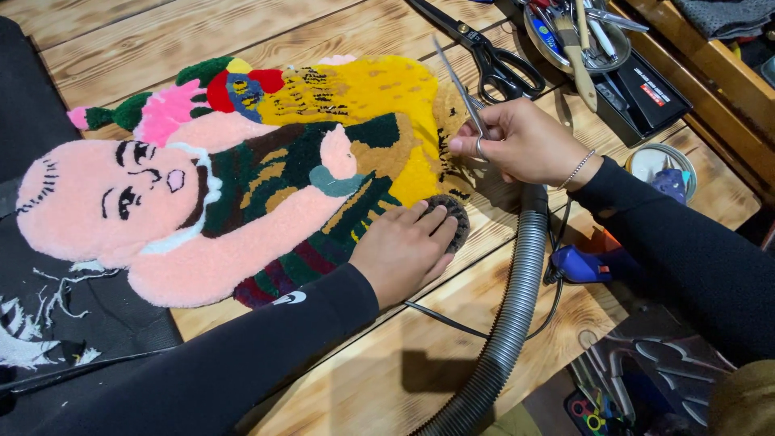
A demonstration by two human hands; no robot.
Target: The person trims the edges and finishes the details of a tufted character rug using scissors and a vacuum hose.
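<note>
Surface: a bench of pale wooden planks point(387, 363), knotty and scuffed, with black cloth point(48, 307) lying at its far-left edge.
Tufted rug: a figure-shaped rug point(266, 161) in pink, yellow, green and dark red lies flat under and to the left of the left hand; the pile looks thick, soft and springy, and the piece probably handles light and floppy, best held by pressing flat or gripping a bound edge.
Left hand: the left hand point(408, 246) lies palm down, fingers spread, pressing the rug's dark round end point(456, 214).
Right hand: the right hand point(521, 145) is closed around small thin metal scissors point(464, 93), blades pointing up and away, just above the rug's yellow edge.
Hose: a grey ribbed hose point(508, 315), flexible, runs just below the right wrist.
Shears: large black shears point(492, 56) lie beyond the right hand.
Tray: a round metal tray point(537, 32) of tools sits further beyond.
</note>
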